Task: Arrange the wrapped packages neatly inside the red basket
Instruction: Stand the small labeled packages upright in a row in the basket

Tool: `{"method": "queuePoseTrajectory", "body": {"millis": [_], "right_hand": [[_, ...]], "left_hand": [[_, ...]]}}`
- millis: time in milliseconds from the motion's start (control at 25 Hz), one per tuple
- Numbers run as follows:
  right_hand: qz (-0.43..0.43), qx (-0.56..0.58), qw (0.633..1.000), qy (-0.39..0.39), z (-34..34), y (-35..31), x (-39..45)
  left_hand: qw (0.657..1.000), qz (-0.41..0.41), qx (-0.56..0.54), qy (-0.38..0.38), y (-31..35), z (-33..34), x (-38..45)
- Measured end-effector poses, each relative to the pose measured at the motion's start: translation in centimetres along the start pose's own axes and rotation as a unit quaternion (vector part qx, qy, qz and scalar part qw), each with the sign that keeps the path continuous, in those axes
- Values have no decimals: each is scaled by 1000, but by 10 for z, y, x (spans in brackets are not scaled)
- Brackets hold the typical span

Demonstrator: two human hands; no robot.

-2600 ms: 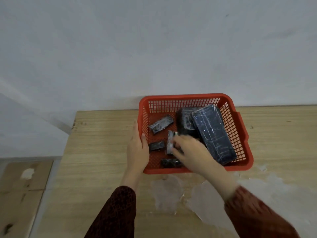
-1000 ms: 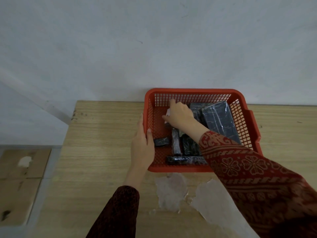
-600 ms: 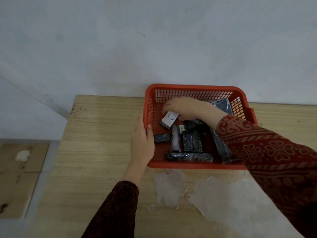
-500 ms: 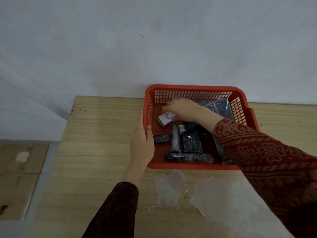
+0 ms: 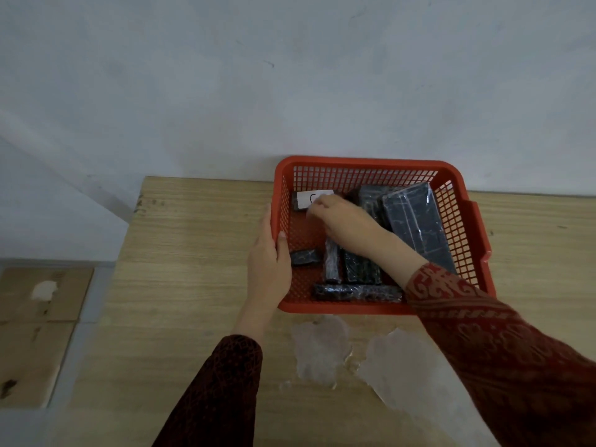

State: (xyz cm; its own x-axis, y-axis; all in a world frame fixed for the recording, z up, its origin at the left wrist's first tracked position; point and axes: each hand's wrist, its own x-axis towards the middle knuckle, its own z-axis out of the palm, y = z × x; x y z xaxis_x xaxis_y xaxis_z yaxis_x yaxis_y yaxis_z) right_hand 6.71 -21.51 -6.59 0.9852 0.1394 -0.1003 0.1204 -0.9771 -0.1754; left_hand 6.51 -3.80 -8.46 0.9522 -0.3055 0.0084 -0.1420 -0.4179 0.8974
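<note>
The red basket (image 5: 367, 162) stands on the wooden table against the wall. My left hand (image 5: 269, 262) grips its left rim. My right hand (image 5: 345, 221) reaches inside, fingers pinching the right end of a small dark package with a white label (image 5: 306, 200) in the far left corner. A large wrapped package (image 5: 416, 227) leans along the right side, another (image 5: 371, 198) beside it. A short package (image 5: 304, 257) lies near my left thumb. Two narrow ones (image 5: 332, 264) (image 5: 359, 267) lie side by side, partly under my forearm. A long one (image 5: 358, 292) lies along the front wall.
The table (image 5: 193, 253) ends at its left edge, with tiled floor (image 5: 38, 317) below. Pale worn patches (image 5: 322, 346) mark the tabletop just in front of the basket. A grey wall rises directly behind the basket.
My right hand has carried the labelled package from the basket's middle left to the far left corner, where it now lies flat. The left hand has stayed on the rim.
</note>
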Motion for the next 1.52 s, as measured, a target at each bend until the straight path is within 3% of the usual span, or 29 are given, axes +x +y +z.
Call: {"method": "queuePoseTrajectory", "body": {"millis": [160, 680, 1000, 1120, 1320, 1520], "right_hand": [[-110, -60, 988, -85, 8, 6, -41], [-154, -110, 973, -131, -4, 10, -27], [-23, 106, 988, -110, -25, 27, -23], [-2, 100, 989, -106, -13, 13, -8], [50, -50, 997, -12, 20, 3, 2], [84, -53, 994, 45, 27, 1, 3]], "left_hand": [[1000, 4, -6, 1, 0, 0, 0], [1000, -4, 11, -2, 5, -2, 0], [1000, -1, 0, -3, 7, -2, 0], [1000, -1, 5, -5, 6, -2, 0], [1000, 4, 10, 2, 4, -1, 0], [1000, 7, 4, 6, 2, 0, 2]]}}
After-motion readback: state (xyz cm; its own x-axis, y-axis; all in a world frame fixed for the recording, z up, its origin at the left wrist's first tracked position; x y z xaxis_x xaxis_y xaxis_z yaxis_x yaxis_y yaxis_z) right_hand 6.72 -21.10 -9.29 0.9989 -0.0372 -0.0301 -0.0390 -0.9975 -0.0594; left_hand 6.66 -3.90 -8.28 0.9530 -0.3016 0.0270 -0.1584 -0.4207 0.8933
